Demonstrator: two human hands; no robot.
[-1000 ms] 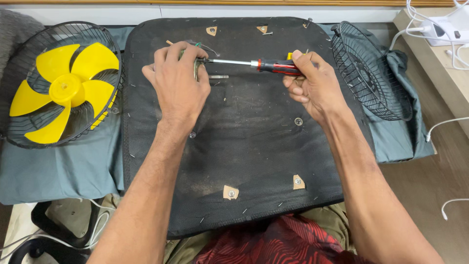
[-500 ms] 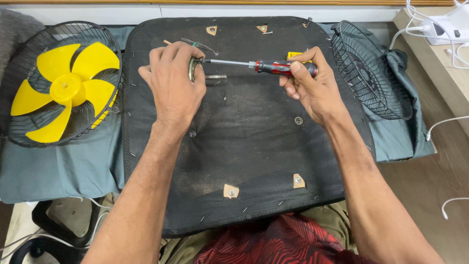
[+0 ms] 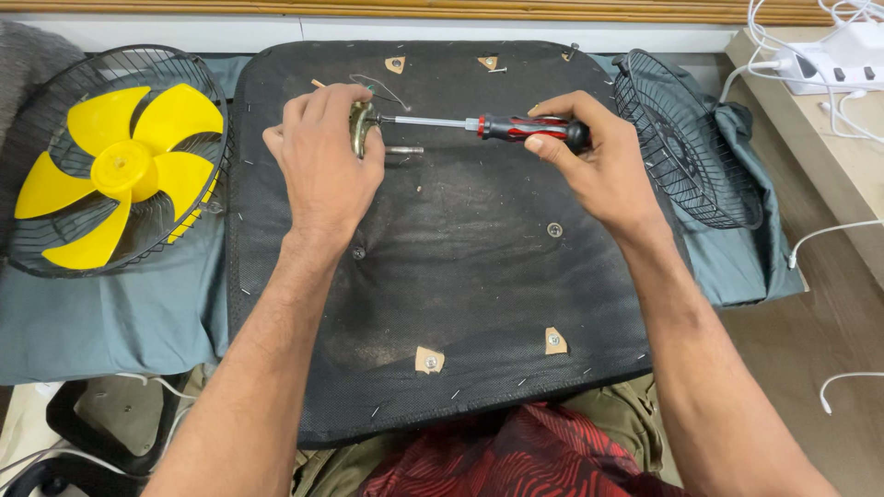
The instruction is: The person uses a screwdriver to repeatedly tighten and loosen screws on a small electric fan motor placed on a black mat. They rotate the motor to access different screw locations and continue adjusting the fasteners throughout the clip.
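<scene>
Head view, read left to right, with places given relative to the black mat [image 3: 460, 304]. Off its left edge, on grey cloth [image 3: 110, 313], a yellow fan blade [image 3: 115, 175] lies in a black wire guard half [image 3: 28, 110]. At the mat's upper middle the left hand [image 3: 322, 170] has its fingers curled closed around a small brass-coloured round part [image 3: 362, 129], held just above the mat; a short metal shaft [image 3: 405, 149] projects from beside it. The tip of the screwdriver [image 3: 479, 124] meets this part, the tool lying level; the right hand [image 3: 594, 166] grips the red-and-black handle with fingers wrapped narrow around it. Off the mat's right edge leans a second wire guard [image 3: 691, 138]; beyond it, a white power strip [image 3: 833, 60] with cables. Judged hazards: since the part is steadied only by fingers, a tip slipping from the screw head could jab the left palm or round off the screw; a freed screw could roll among the loose screws [image 3: 552, 230] on the mat and be mistaken for them
</scene>
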